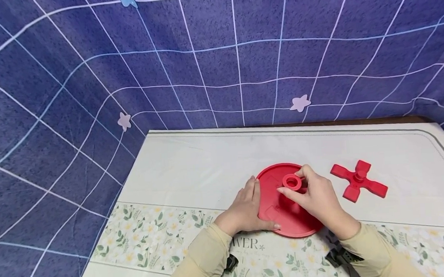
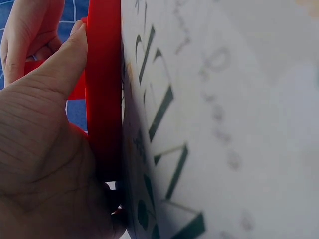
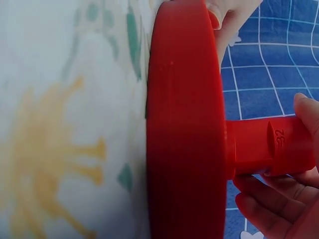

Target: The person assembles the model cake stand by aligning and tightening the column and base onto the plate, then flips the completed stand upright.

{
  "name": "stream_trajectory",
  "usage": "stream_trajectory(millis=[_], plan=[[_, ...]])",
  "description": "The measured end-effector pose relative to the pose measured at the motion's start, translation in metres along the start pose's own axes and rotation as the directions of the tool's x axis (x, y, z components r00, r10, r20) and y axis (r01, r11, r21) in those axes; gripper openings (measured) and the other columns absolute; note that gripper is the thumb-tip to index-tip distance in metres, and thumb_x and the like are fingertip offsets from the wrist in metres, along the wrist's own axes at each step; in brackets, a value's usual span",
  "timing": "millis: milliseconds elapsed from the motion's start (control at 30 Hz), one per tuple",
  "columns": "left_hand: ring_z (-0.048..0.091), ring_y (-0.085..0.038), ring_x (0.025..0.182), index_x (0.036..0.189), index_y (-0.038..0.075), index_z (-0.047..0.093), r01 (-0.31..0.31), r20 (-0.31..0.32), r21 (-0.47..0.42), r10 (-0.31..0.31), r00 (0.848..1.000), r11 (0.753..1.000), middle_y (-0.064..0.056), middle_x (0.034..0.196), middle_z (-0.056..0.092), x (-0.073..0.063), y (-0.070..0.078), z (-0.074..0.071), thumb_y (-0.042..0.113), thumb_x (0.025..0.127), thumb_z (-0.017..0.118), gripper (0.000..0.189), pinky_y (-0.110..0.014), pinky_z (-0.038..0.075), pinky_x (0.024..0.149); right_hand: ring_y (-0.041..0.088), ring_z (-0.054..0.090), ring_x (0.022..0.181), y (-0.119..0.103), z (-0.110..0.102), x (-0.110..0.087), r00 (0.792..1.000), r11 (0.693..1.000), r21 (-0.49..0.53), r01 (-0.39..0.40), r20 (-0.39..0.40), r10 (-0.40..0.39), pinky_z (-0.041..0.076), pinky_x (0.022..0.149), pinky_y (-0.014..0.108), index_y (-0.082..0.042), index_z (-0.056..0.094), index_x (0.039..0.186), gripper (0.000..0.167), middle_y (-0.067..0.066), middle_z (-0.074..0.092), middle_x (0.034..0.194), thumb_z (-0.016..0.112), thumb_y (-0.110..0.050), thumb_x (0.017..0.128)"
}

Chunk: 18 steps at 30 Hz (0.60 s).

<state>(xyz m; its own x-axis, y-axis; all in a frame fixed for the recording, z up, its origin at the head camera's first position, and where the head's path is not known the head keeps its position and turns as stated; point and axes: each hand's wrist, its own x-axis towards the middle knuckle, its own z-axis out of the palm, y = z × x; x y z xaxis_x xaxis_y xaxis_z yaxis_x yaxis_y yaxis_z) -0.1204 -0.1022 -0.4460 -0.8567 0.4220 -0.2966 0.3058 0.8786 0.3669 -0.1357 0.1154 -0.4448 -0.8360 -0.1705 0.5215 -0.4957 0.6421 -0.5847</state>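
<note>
Room bhd disc [image 1: 271, 200]; cross [image 1: 359, 178] blks R.

head view above, forward-down; wrist views low, near, sharing red disc [image 3: 187, 124]

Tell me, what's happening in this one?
A person's left hand rests against the rim of a round red plastic-looking disc, while the right hand grips an open-topped red post standing upright on it. To the right, a red four-armed cross lies untouched on the white, flower-banded tablecloth. Whether the post is fastened on isn't clear.

Head view bright, even; wrist views dimmer, tablecloth [image 3: 55, 159] print blurred; left wrist: shadow beside red disc [image 2: 103, 89].
</note>
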Motion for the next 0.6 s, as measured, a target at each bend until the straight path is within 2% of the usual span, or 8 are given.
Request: stream_trajectory(millis=[167,367,500,600], plan=[[-0.004,-0.025,0.149,0.155,0.001,0.0,0.005,0.003,-0.006,-0.005,1.0,1.0,-0.013,0.163,-0.009,0.0,0.001,-0.001,0.069,0.075,0.068,0.126,-0.04,0.012,0.119,0.002,0.044,0.05,-0.003,-0.002,0.001,1.0,0.999,-0.032,-0.018,0.009,0.018,0.04,0.046,0.023,-0.01,0.052,0.091,0.05,-0.004,0.058,0.068,0.091,-0.029,0.066],[-0.003,-0.025,0.149,0.155,0.001,0.0,0.0,0.003,0.003,0.0,1.0,1.0,-0.013,0.163,-0.008,0.0,0.0,-0.002,0.071,0.074,0.068,0.127,-0.041,0.013,0.119,0.003,0.041,0.049,-0.005,-0.003,0.002,1.0,0.999,-0.043,-0.025,0.014,0.025,0.038,0.045,0.023,-0.009,0.052,0.091,0.052,-0.004,0.057,0.066,0.092,-0.029,0.065],[-0.002,-0.026,0.149,0.155,0.001,-0.001,-0.001,0.0,0.011,0.001,1.0,1.0,-0.013,0.163,-0.008,0.0,0.001,-0.003,0.071,0.074,0.068,0.128,-0.041,0.014,0.119,0.008,0.054,0.056,-0.004,-0.007,0.004,0.999,0.999,-0.042,-0.018,0.046,0.02,0.045,0.051,0.028,-0.008,0.054,0.1,0.055,0.001,0.064,0.076,0.09,-0.033,0.067],[-0.001,-0.026,0.149,0.155,0.001,0.0,0.001,-0.002,0.005,-0.001,1.0,1.0,-0.013,0.163,-0.007,0.0,0.001,-0.002,0.071,0.073,0.069,0.128,-0.041,0.015,0.119,0.017,0.066,0.071,-0.004,-0.015,0.007,0.996,1.0,-0.011,-0.009,0.088,0.01,0.053,0.061,0.037,-0.008,0.055,0.113,0.055,0.005,0.069,0.092,0.085,-0.033,0.075]])
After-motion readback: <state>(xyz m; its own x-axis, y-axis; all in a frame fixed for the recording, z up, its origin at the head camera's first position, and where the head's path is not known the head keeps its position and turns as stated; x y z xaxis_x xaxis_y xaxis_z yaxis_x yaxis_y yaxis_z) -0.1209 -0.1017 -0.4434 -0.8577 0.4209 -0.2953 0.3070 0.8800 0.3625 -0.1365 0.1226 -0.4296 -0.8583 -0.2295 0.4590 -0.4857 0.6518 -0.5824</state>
